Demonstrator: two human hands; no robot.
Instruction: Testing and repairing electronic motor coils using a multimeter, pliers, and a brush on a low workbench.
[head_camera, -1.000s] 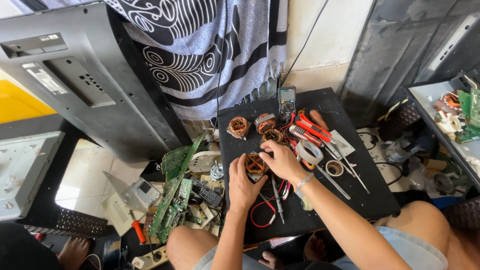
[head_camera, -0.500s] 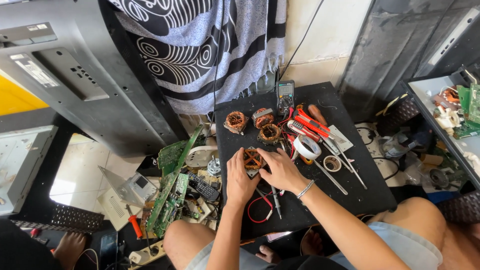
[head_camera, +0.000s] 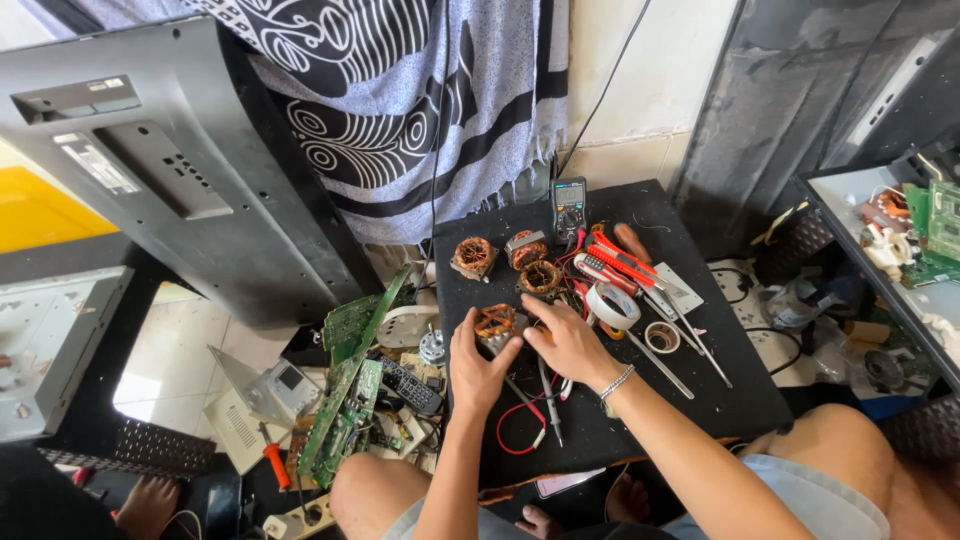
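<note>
Both hands have slid toward the near-left of the black counter (head_camera: 700, 380) since the earlier frame, carrying the copper-wound motor coil (head_camera: 495, 320) away from the roll of white tape (head_camera: 612, 305). Left hand (head_camera: 477, 370) lies under and behind the coil, fingers curled up against its near rim; right hand (head_camera: 565, 342) closes in from the tape's side, fingers pinching the grey block beside the coil — the exact grip is hidden. Three more coils (head_camera: 540, 278) sit farther off, toward the multimeter (head_camera: 569, 205).

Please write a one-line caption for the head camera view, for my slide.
Both hands, left hand and right hand, hold a copper-wound coil on a black mat among tools.
</note>
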